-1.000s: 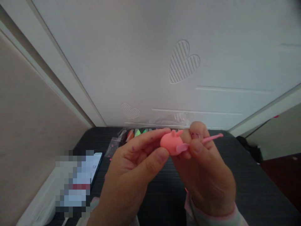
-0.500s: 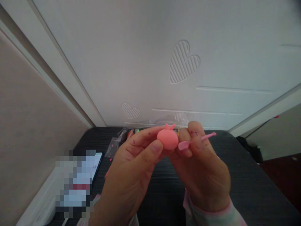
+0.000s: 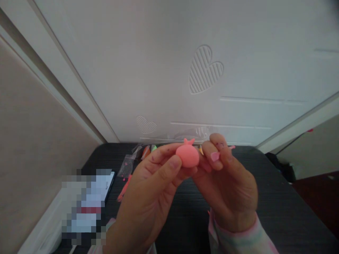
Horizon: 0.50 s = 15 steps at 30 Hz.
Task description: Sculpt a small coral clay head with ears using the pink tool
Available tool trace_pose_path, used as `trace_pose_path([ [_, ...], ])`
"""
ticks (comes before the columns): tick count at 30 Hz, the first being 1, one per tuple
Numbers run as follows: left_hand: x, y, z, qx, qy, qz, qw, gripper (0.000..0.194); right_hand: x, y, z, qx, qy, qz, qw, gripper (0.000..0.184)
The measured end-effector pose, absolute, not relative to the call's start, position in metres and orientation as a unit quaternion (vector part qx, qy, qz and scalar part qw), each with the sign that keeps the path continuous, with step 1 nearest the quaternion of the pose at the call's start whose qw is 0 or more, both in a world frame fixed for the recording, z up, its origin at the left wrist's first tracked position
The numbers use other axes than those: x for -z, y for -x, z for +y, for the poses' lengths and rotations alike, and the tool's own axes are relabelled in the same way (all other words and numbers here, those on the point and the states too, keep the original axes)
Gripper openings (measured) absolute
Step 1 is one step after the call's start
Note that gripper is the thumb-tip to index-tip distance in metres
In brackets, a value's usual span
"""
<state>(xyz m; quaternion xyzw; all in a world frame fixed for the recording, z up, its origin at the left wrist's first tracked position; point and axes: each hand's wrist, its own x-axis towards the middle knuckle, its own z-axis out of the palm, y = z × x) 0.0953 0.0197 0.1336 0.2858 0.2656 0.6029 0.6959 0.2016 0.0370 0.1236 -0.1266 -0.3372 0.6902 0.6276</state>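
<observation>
My left hand (image 3: 150, 188) pinches a coral-pink clay ball (image 3: 188, 156) between thumb and fingers. Small pointed tips stand up from the top of the ball like a little crown. To its right, my right hand (image 3: 229, 190) is closed on a thin pink modelling tool (image 3: 215, 156). The tool's flat end shows at the fingertips, a little apart from the ball, and its other end pokes out behind the index finger. The lower fingers of my right hand are close beside the ball; whether they touch it I cannot tell.
A dark table (image 3: 267, 204) lies below, against a white panel (image 3: 164, 70) with embossed hearts. On the left are a phone (image 3: 91, 201), a clear plastic bag (image 3: 125, 165) and a coral-pink strip (image 3: 124, 190). Colourful packets (image 3: 146, 152) sit behind my left hand.
The flat end of the tool has drawn away from the ball, up and to the right, and has turned in my right fingers. My left hand still holds the ball, slightly further left.
</observation>
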Motion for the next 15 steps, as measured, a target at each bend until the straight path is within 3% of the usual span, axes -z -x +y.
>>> trace_pose_path([
  [6, -0.132, -0.094, 0.021, -0.616, -0.294, 0.267, 0.68, 0.012, -0.121, -0.205, 0.036, -0.597, 0.172, -0.445, 0.645, 0.013],
  [15, -0.136, -0.1, 0.013, -0.613, -0.329, 0.294, 0.656, 0.023, -0.13, -0.207, 0.028, -0.565, 0.173, -0.428, 0.684, 0.01],
])
